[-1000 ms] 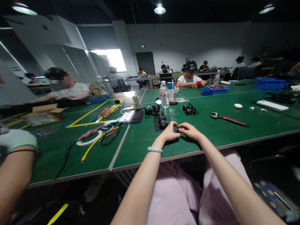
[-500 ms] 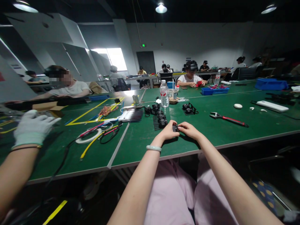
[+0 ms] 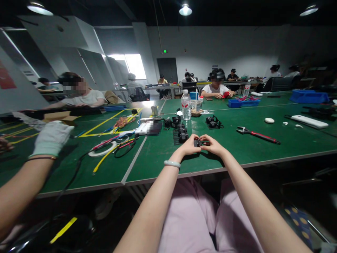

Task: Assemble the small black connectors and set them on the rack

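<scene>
clear bottle [image 3: 186, 108]: upright | red-handled wrench [image 3: 259, 135]: on green table [image 3: 247, 153] | blue bin [image 3: 309, 97]: far right

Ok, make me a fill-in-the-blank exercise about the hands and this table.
The small part between your left hand and right hand is coloured ____.
A pale bangle circles your ____ wrist.
The wrench has a black and ____ handle.
A co-worker's hand wears a white ____.

Missing words: black; left; red; glove.

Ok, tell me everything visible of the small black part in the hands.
The black part is small, blocky and plastic-looking, its finer details too small to make out. It is held between the left hand and right hand, which partly cover it, near the front edge of the green table. Whether it touches the table is unclear.
</scene>
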The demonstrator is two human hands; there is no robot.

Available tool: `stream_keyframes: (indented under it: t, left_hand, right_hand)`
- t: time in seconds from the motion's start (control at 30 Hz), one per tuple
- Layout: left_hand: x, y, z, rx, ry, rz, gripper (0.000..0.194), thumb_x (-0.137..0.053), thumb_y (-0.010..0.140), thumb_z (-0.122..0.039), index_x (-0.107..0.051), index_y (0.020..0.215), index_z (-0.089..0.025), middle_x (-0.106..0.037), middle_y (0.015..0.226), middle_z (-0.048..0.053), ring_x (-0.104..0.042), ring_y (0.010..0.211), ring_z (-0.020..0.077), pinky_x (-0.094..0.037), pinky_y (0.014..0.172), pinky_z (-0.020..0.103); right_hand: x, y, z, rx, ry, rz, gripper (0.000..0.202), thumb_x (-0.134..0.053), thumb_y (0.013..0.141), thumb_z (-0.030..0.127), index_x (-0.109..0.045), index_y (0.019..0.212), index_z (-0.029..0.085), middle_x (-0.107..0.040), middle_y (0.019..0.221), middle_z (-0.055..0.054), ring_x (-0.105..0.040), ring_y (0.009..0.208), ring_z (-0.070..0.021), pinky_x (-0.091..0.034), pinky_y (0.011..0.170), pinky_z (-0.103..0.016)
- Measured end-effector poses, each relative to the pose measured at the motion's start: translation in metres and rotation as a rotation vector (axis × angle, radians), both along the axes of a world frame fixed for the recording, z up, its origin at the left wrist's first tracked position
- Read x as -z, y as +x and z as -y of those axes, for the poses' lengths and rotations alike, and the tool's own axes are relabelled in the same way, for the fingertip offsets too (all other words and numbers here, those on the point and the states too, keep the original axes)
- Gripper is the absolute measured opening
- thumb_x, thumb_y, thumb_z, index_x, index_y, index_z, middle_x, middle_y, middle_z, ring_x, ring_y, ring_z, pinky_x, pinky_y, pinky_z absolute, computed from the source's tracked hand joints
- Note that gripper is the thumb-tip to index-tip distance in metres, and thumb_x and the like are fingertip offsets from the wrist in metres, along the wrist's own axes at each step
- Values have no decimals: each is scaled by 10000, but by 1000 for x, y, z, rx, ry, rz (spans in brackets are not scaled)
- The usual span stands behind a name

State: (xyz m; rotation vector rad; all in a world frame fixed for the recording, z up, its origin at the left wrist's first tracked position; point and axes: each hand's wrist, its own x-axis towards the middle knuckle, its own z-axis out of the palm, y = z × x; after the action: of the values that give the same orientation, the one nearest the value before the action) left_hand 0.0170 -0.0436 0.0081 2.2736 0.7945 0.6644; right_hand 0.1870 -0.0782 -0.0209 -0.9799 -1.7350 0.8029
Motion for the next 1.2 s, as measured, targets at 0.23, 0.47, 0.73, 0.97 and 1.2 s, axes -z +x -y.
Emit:
stream_keyframes:
  t: [0.23, 0.47, 0.73, 0.97, 1.2]
  left_hand:
    - [0, 1, 1, -7, -24, 18, 467, -582, 575, -207, -374, 990, -160, -435, 826, -16, -428, 650, 88, -394, 546, 202]
    - [1, 1, 0, -8, -43, 8, 464, -575, 584, -198, -364, 996, -162, -428, 812, -18, -434, 635, 86, -388, 524, 195]
    - [1, 0, -1, 1, 24, 8, 439, -576, 579, -194, -378, 970, -164, -436, 830, -15, -456, 694, 105, -398, 586, 212]
    - [2, -1, -2, -3, 34, 10, 447, -570, 582, -192, -379, 985, -163, -452, 851, -7, -469, 700, 109, -405, 598, 220]
    - [1, -1, -1, -28, 6, 12, 438, -546, 585, -167, -379, 990, -169, -453, 818, -19, -460, 648, 89, -405, 567, 212]
  right_hand:
    - [1, 0, -2, 11, 14, 37, 369, -617, 643, 249, -503, 992, 205, -536, 970, -33, -508, 955, -176, -406, 813, -326]
    - [5, 0, -6, 35, 38, 72, 334, -604, 668, 284, -524, 981, 200, -543, 962, -35, -514, 949, -176, -411, 805, -318]
    - [8, -1, -7, 85, 77, 141, 310, -566, 704, 320, -542, 987, 198, -547, 931, -34, -517, 891, -164, -412, 784, -312]
    - [3, -5, -2, 132, 176, 315, 272, -492, 770, 300, -511, 1017, 189, -542, 913, -40, -493, 850, -162, -389, 770, -305]
    - [2, -9, -5, 137, 184, 406, 235, -413, 822, 292, -511, 1004, 180, -559, 928, -50, -477, 869, -177, -355, 786, -312]
